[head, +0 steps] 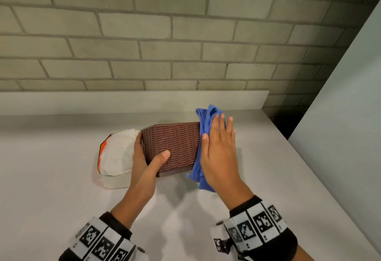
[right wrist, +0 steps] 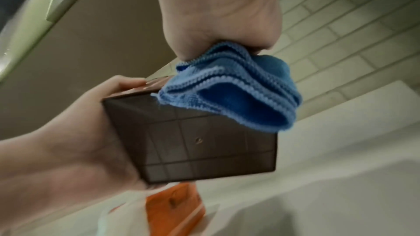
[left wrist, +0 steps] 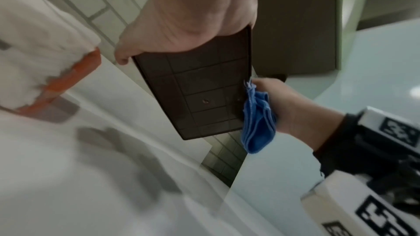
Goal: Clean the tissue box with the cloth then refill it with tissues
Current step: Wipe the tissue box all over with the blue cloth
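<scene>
A brown woven-pattern tissue box (head: 173,147) is held up off the white counter, its ribbed underside (left wrist: 200,92) showing in both wrist views (right wrist: 204,141). My left hand (head: 144,157) grips its left end, thumb across the near face. My right hand (head: 218,147) presses a folded blue cloth (head: 206,120) flat against the box's right end, fingers straight. The cloth (right wrist: 238,92) hangs below the palm. A white and orange pack of tissues (head: 115,157) lies on the counter just left of the box.
The white counter (head: 61,178) has a low raised back ledge (head: 144,100) under a grey brick wall. A pale panel (head: 350,116) rises at the right, past the counter's right edge.
</scene>
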Demonstrator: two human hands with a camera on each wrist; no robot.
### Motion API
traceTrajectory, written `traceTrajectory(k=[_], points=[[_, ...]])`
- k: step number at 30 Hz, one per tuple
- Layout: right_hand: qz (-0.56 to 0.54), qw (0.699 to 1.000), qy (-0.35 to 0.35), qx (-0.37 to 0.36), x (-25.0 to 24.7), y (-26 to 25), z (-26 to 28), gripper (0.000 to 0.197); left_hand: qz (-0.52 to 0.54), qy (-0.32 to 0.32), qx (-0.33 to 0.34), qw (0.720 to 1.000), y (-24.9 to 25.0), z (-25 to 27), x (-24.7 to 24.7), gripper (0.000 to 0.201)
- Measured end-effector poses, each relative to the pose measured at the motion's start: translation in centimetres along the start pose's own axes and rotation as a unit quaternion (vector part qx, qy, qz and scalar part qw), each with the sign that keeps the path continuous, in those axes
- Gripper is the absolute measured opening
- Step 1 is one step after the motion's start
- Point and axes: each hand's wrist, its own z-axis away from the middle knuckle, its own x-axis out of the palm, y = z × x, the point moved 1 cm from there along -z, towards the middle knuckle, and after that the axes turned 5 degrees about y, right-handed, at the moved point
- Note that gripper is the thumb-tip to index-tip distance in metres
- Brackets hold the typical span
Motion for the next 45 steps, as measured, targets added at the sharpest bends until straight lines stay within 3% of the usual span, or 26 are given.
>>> traceTrajectory(k=[5, 8, 10, 14, 15, 20, 22, 26, 29, 32, 36, 38, 42, 45], points=[[-0.046, 0.991, -0.003, -0.123, 1.4, -3.2, 2.4, 0.058, -0.046, 0.002, 0.023, 0.999, -0.7, 0.3, 0.7, 0.098], [-0.023, 0.986, 0.009, -0.168, 1.2, -3.3, 2.1, 0.052, -0.022, -0.002, 0.017, 1.0, -0.6, 0.6, 0.8, 0.101], [-0.02, 0.989, 0.025, -0.146, 0.8, -1.9, 1.0, 0.054, 0.004, 0.005, 0.012, 1.0, -0.4, 0.6, 0.4, 0.099], [-0.135, 0.99, 0.028, 0.009, 0.1, 1.0, -0.6, 0.056, -0.004, -0.004, 0.019, 1.0, -0.3, 0.5, -0.1, 0.1], [-0.131, 0.991, 0.031, 0.018, 0.1, 0.9, -0.4, 0.057, -0.005, -0.005, 0.02, 1.0, -0.4, 0.5, 0.0, 0.097], [-0.02, 0.99, 0.006, -0.141, 0.9, -3.4, 2.7, 0.055, -0.053, -0.012, 0.03, 0.998, -1.6, 0.4, 0.6, 0.092], [0.003, 0.985, 0.003, -0.172, 0.7, -3.5, 2.7, 0.053, -0.032, -0.019, 0.025, 0.999, -1.9, 0.5, 0.6, 0.091], [-0.014, 0.993, 0.029, -0.11, -0.2, -0.9, 0.6, 0.056, 0.045, -0.013, 0.017, 0.999, -1.7, 0.2, 0.1, 0.096], [-0.145, 0.989, 0.004, -0.011, -1.1, 0.9, -0.3, 0.047, 0.062, -0.028, 0.011, 0.998, -1.5, 0.0, -0.4, 0.099], [-0.318, 0.944, -0.034, 0.075, -2.7, 1.2, -1.0, 0.041, 0.086, -0.047, -0.008, 0.995, -1.8, -0.4, -0.8, 0.09], [-0.473, 0.869, -0.094, 0.112, -4.7, 0.9, -2.0, 0.029, 0.196, -0.086, -0.053, 0.975, -1.7, -0.6, -1.8, 0.049], [-0.484, 0.864, -0.094, 0.099, -5.1, 0.6, -2.1, 0.025, 0.236, -0.127, -0.057, 0.962, -1.4, -0.5, -1.9, 0.053], [-0.423, 0.903, -0.073, 0.004, -5.1, 0.2, -1.5, 0.034, 0.282, -0.165, -0.096, 0.94, -1.7, -0.8, -2.2, 0.064], [-0.363, 0.919, -0.134, -0.073, -5.7, -0.1, -1.2, 0.083, 0.306, -0.175, -0.124, 0.928, -1.7, -1.1, -2.6, 0.066]])
